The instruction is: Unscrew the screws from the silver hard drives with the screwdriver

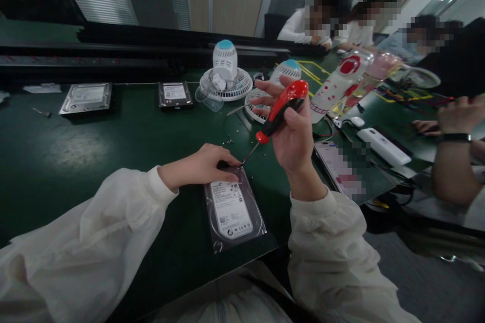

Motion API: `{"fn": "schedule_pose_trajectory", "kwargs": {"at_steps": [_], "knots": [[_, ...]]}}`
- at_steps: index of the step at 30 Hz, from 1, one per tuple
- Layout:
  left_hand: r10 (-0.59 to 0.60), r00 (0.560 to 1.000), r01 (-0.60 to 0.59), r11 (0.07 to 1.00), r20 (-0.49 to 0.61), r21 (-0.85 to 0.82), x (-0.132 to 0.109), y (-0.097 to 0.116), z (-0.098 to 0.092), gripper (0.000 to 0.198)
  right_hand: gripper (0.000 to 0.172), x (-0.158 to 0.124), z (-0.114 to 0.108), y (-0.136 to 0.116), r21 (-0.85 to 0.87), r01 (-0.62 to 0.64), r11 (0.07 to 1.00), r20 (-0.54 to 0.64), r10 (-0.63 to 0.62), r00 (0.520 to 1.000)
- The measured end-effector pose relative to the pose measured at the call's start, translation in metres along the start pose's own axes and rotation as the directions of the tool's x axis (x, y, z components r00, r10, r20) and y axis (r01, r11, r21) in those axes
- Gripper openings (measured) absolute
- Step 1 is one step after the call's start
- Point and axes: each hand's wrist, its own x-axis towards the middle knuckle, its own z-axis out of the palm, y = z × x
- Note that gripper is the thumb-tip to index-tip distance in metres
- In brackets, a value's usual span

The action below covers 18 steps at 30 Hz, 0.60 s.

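Note:
A hard drive [232, 209] with a white label lies on the green table near its front edge. My left hand [210, 165] grips the drive's far end, thumb on the top face and fingers around the far edge. In my right hand [293, 136] is a red and black screwdriver [281, 113], tilted, its handle between thumb and palm with some fingers lifted away. The screwdriver's tip meets the drive's far right corner beside my left fingertips; whether it sits in a screw is too small to tell. Small loose screws [229, 142] are scattered just beyond the drive.
Two more hard drives, a larger one [86, 98] and a smaller one [175, 95], lie farther back. White fans [226, 73] stand behind my right hand. Bottles [341, 83], a phone [339, 166] and a white power bank [384, 146] are at right. Other people sit along the table.

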Motion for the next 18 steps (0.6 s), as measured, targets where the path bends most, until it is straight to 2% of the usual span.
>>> {"fn": "schedule_pose_trajectory", "kwargs": {"at_steps": [2, 7, 9, 15, 18], "knots": [[-0.003, 1.0, 0.003, 1.0, -0.005, 0.001, -0.0002, 0.0002, 0.0001, 0.039, 0.049, 0.0006, -0.0004, -0.0004, 0.008, -0.016, 1.0, 0.033, 0.016, 0.999], [-0.003, 1.0, 0.003, 1.0, -0.009, 0.0, -0.0003, 0.0001, 0.0005, 0.04, 0.028, -0.001, 0.0041, 0.0, -0.117, 0.077, 0.99, 0.005, -0.077, 0.997], [0.001, 1.0, -0.001, 1.0, -0.005, 0.001, -0.0001, -0.0002, 0.0005, 0.038, 0.031, -0.0014, 0.0036, 0.0012, -0.097, 0.084, 0.992, 0.027, -0.082, 0.996], [-0.001, 1.0, 0.001, 1.0, -0.009, -0.003, 0.0001, 0.0002, 0.0007, 0.038, 0.055, 0.0002, -0.004, 0.0023, 0.025, -0.047, 0.999, 0.094, 0.045, 0.995], [0.0, 1.0, 0.0, 1.0, -0.017, -0.003, 0.0, 0.0011, 0.0008, 0.039, 0.044, 0.0, -0.0016, 0.0021, -0.022, -0.03, 0.999, 0.088, 0.032, 0.996]]}}
